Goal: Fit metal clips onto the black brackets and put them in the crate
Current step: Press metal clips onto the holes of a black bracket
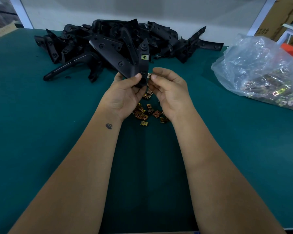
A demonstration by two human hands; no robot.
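My left hand (125,92) grips a black bracket (118,56) by its lower end and holds it up over the green table. One brass-coloured metal clip (144,56) sits on the bracket's right arm. My right hand (169,88) pinches a second metal clip (149,75) against the bracket's lower edge, right beside my left thumb. Several loose clips (145,112) lie on the mat below and between my wrists. No crate is in view.
A heap of black brackets (112,41) fills the back of the green table (41,132). A clear plastic bag of clips (264,76) lies at the right. Cardboard boxes (284,17) stand beyond the right edge.
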